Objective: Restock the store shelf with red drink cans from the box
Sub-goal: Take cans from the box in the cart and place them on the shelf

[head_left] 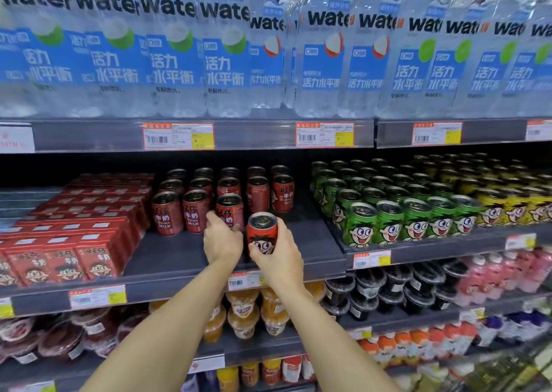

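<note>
Red cartons [68, 242] fill the dark shelf [167, 257] at frame left. At centre the left hand [222, 239] grips a standing red can [229, 211]; the right hand [279, 255] holds another can [262, 233] just beside. Green cans [388, 212] stand right, water bottles [179, 48] above.

Top shelf held clear water bottles [176, 54] w/ blue labels, packed side by side. Mid shelf: red cartons [74, 242] at left, green cans [388, 212] at right, yellow cans [513, 203] just beside them. Price tags [178, 135] ran along shelf edges. Below sat orange jelly cups [243, 317], dark cups [397, 287], pink bottles [501, 272] far right.
</note>
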{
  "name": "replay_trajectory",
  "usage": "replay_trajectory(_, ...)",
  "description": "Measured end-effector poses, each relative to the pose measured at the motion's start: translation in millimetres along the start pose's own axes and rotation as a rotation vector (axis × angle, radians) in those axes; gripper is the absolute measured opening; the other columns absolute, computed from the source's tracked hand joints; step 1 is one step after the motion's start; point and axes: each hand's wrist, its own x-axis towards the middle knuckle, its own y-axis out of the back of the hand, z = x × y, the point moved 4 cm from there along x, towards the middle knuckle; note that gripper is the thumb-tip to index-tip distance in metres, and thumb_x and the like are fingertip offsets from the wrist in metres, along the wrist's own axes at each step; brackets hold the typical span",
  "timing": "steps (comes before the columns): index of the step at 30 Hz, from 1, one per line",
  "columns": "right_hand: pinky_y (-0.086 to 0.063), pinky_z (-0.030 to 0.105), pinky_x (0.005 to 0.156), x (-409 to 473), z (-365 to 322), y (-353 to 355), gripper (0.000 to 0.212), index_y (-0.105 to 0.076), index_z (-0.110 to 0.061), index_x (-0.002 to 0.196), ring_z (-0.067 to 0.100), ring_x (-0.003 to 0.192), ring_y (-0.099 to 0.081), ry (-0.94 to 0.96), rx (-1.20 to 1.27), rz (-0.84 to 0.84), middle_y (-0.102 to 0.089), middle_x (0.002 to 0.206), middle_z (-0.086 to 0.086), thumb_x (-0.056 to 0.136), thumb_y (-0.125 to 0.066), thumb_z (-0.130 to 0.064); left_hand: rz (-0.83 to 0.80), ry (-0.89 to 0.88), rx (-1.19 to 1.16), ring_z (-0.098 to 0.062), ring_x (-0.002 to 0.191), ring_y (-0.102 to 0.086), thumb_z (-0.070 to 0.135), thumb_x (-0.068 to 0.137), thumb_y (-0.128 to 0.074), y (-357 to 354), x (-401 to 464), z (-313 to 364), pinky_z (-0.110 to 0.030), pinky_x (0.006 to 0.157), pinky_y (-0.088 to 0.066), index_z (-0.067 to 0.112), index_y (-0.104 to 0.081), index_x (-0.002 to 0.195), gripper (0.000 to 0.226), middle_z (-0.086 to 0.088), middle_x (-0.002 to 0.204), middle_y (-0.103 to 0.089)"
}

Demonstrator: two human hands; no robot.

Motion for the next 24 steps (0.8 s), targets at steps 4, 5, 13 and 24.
replay_trajectory(4, -0.050, 0.039, 0.090, 0, 0, 0, 0.076, -0.029, -0.034, 0.148, 0.019, 0.117, -0.057, 0.008, -0.007, -0.004, -0.050, 0.129, -0.009, 0.084, -0.068, -0.049, 0.006, 0.012, 0.008, -0.043, 0.112, -0.056, 0.017, 0.088, -0.067, -5, 10, 4, -0.049, 0.088, -0.047, 0.000, -0.042, 0.119, 0.043, -0.022, 0.122, -0.056)
replay_trajectory(5, -0.049, 0.040, 0.090, 1, 0, 1, 0.076, -0.029, -0.034, 0.148, 0.018, 0.118, -0.056, 0.010, -0.014, -0.004, -0.050, 0.130, -0.010, 0.084, -0.068, -0.050, 0.006, 0.016, 0.007, -0.043, 0.113, -0.055, 0.017, 0.088, -0.067, -7, 13, 4, -0.049, 0.090, -0.047, 0.000, -0.042, 0.120, 0.044, -0.022, 0.123, -0.056)
replay_trajectory(13, -0.043, 0.034, 0.084, -1, 1, 1, 0.073, -0.032, -0.034, 0.146, 0.015, 0.117, -0.054, 0.049, -0.022, 0.020, -0.051, 0.128, -0.012, 0.083, -0.067, -0.048, 0.022, 0.030, -0.027, -0.047, 0.118, -0.050, 0.012, 0.085, -0.069, -18, 25, -1, -0.051, 0.098, -0.043, -0.005, -0.040, 0.130, 0.056, -0.026, 0.128, -0.050)
replay_trajectory(24, -0.045, 0.039, 0.088, -2, -2, 2, 0.075, -0.030, -0.033, 0.147, 0.018, 0.118, -0.054, 0.032, -0.006, -0.009, -0.050, 0.127, -0.009, 0.084, -0.067, -0.048, -0.012, 0.008, 0.013, -0.046, 0.120, -0.048, 0.011, 0.084, -0.068, -14, 26, 1, -0.050, 0.100, -0.041, -0.005, -0.038, 0.132, 0.059, -0.027, 0.131, -0.047)
